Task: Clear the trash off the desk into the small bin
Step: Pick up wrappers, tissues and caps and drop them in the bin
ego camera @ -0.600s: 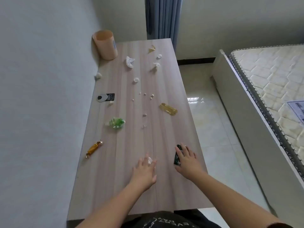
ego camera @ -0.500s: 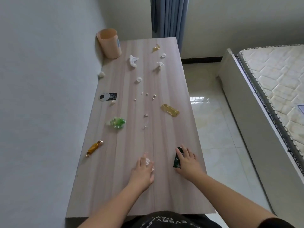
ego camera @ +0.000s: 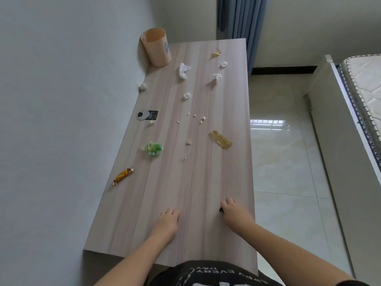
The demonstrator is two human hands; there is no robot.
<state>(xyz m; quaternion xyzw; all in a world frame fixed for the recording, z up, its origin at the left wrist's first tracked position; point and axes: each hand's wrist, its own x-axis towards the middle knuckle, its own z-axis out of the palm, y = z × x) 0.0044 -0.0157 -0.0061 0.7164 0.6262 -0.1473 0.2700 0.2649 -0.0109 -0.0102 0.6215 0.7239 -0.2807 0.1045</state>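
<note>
1. Since the earlier frame both hands have curled shut: the left hand [ego camera: 168,220] now covers the small white scrap it was reaching for, and the right hand [ego camera: 234,211] has closed over the dark wrapper [ego camera: 221,210], of which only a corner shows.
2. One tabletop [ego camera: 206,193] carries everything, set against the wall on its left.
3. One small bin [ego camera: 156,49], peach-coloured, stands at the far left corner, well apart from both hands.
4. Two amber cellophane pieces: a long one [ego camera: 220,139] right of centre and a small one [ego camera: 215,53] near the far edge.
5. One green wrapper [ego camera: 153,149] lies left of centre.
6. One gold-wrapped candy [ego camera: 122,176] lies near the left edge.
7. One black-and-silver label [ego camera: 147,115] lies by the left edge.
8. Five crumpled white tissue bits: [ego camera: 183,70], [ego camera: 217,77], [ego camera: 224,64], [ego camera: 187,96], [ego camera: 143,86].
9. Roughly eight pale crumbs [ego camera: 202,120] are scattered mid-table.
</note>
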